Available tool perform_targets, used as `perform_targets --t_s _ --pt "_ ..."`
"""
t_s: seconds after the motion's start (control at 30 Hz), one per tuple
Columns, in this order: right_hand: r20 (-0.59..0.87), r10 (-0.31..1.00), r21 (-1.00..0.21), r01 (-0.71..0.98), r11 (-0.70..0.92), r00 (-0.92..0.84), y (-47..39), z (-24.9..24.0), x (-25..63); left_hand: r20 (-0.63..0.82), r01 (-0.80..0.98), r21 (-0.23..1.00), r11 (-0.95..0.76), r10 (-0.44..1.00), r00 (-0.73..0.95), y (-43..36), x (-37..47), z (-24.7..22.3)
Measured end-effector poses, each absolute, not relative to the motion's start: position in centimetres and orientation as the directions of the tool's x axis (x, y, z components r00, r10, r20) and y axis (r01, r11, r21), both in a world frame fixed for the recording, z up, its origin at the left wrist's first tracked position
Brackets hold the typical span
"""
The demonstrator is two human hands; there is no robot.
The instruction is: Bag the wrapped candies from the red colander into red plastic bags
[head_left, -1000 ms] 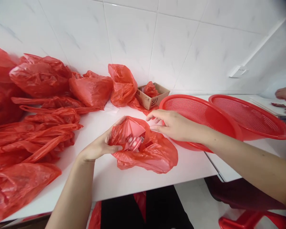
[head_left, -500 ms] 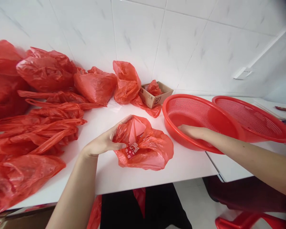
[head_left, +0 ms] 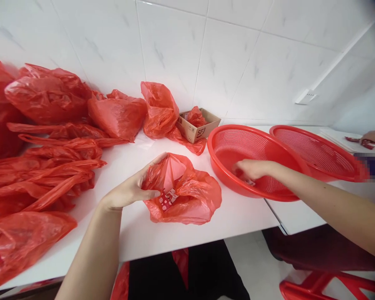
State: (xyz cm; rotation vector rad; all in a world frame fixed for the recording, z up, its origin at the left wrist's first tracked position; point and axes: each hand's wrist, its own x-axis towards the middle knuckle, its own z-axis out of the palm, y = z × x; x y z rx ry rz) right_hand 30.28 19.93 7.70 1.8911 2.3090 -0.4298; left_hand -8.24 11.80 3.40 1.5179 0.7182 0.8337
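1. One bare L hand [head_left: 129,189] grasping the rim of an open, crumpled red plastic bag [head_left: 203,196], thumb inside.
2. Bag sits on white flat-topped table [head_left: 237,216], front-centre, w/ small red-&-white patterned packet [head_left: 167,200] inside.
3. Bare R hand [head_left: 254,168] down in round red perforated plastic basket [head_left: 243,141], R of bag; fingertips blurred, can't tell if gripping.
4. Brown cardboard box [head_left: 193,132], marked "SF", behind bag, near basket.

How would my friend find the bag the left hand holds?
Start at the white table; near its front edge, left of the basket where the right hand is, sits a red plastic bag. Unlike the other red bags, the left hand holds this one open, showing a patterned packet inside.
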Motion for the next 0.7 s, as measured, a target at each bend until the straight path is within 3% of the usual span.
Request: perform_targets --t_s 0.07,0.13,0.2,0.3,0.4,0.47,0.53,0.6,0.7 --pt "-0.268 0.932 -0.234 0.955 0.185 -0.246 20.3 9.7 29.1 0.108 -0.022 0.993 -0.115 0.825 0.554 11.8 -8.3 3.3" --pt "-0.056 0.96 -0.448 0.866 0.22 -0.273 20.1 11.6 27.0 0.126 -0.019 0.99 -0.137 0.834 0.537 11.9 -8.4 3.3" --pt "0.098 0.945 -0.687 0.666 0.291 -0.313 19.0 12.7 24.0 0.152 -0.022 0.986 -0.163 0.848 0.507 11.9 -8.5 3.2" --pt "0.066 0.868 -0.832 0.453 0.32 -0.492 17.2 12.4 19.1 0.161 -0.037 0.986 -0.164 0.86 0.485 11.9 -8.7 3.2" --pt "0.095 0.827 -0.751 0.505 0.425 -0.554 16.9 11.5 16.9 0.147 -0.043 0.989 -0.145 0.864 0.482 11.9 -8.9 3.1" --pt "0.179 0.845 -0.612 0.615 0.497 -0.505 18.1 11.2 18.0 0.163 -0.044 0.986 -0.162 0.864 0.476 11.9 -8.9 3.1" --pt "0.208 0.884 -0.407 0.784 0.468 -0.42 20.0 11.0 20.9 0.181 -0.051 0.983 -0.178 0.86 0.478 11.9 -8.9 3.1" --pt "0.114 0.941 -0.169 0.927 0.335 -0.32 21.9 10.5 24.9 0.178 -0.059 0.983 -0.171 0.855 0.487 11.8 -8.8 3.2" --pt "-0.186 0.962 -0.054 0.979 0.195 -0.202 23.6 8.5 30.7 0.17 -0.052 0.985 -0.167 0.851 0.497 11.8 -8.6 3.4"
